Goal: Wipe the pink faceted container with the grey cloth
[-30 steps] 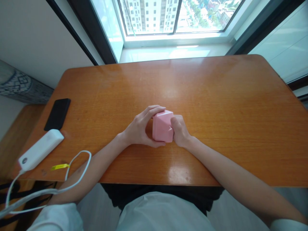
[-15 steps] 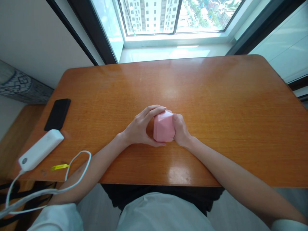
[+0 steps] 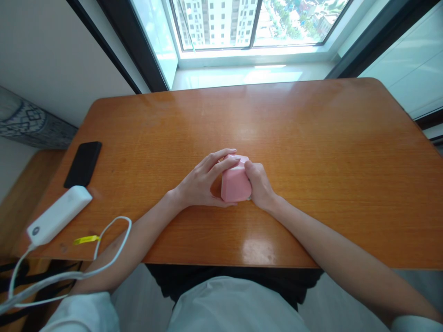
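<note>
A pink, faceted, block-like object is between my two hands near the front middle of the table. My left hand curves around its left side, with fingers on its top far edge and the thumb along its near lower edge. On the right side, my right hand grips it with the thumb laid on its upper right edge. The right hand's other fingers are hidden behind the object. A small pale bit shows at its lower right corner. What kind of object it is, I cannot tell.
On the brown wooden table, a black phone lies at the left. Nearer me are a white power bank-like box and a white cable with a yellow tag, the cable passing over my left forearm. A window is beyond the table.
The pink object has tilted slightly, showing more of its top far side. My left fingers have lifted and spread a little, and the right thumb has shifted left onto its upper face.
</note>
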### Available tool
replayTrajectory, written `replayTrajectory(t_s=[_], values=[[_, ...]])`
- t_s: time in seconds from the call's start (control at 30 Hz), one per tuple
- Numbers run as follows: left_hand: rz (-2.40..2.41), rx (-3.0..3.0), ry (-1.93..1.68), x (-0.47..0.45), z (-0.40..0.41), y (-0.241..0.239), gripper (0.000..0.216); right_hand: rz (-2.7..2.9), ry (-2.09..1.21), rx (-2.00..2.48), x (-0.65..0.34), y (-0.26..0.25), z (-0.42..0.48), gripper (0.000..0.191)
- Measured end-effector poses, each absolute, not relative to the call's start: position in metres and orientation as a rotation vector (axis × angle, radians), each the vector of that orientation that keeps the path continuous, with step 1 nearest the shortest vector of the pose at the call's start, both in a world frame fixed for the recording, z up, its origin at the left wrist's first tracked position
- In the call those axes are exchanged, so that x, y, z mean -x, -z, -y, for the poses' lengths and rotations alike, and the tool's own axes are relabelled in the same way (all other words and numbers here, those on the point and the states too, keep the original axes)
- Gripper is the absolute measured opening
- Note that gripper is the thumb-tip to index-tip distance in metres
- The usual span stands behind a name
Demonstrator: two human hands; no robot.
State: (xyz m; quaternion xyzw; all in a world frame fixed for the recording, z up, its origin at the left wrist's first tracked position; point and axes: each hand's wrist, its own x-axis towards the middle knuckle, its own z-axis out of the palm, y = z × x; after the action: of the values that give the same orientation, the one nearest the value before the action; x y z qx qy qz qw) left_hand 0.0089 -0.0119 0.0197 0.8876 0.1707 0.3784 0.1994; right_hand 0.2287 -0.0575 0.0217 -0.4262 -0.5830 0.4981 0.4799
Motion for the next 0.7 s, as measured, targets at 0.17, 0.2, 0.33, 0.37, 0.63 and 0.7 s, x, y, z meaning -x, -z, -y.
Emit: replayTrajectory(t_s=[0.17,0.2,0.33,0.37,0.63,0.7], values=[[-0.578,-2.103,-0.942,-0.013,0.017,-0.019,0.114,1.627,-0.986,0.926,-0.227,-0.025,0.059,0.072],[-0.59,-2.056,-0.897,-0.012,0.016,-0.017,0.113,1.661,-0.953,0.919,-0.227,-0.027,0.059,0.071],[-0.559,-2.143,-0.903,-0.007,0.012,-0.01,0.133,1.651,-0.993,0.931,-0.226,-0.032,0.059,0.07],[-0.527,-2.211,-0.934,-0.006,0.01,-0.009,0.139,1.614,-1.039,0.943,-0.226,-0.032,0.059,0.07],[-0.49,-2.371,-1.072,-0.01,0.012,-0.019,0.116,1.459,-1.252,1.0,-0.227,-0.022,0.057,0.074],[-0.533,-2.198,-1.02,-0.012,0.014,-0.017,0.11,1.588,-1.151,0.936,-0.228,-0.024,0.058,0.074]])
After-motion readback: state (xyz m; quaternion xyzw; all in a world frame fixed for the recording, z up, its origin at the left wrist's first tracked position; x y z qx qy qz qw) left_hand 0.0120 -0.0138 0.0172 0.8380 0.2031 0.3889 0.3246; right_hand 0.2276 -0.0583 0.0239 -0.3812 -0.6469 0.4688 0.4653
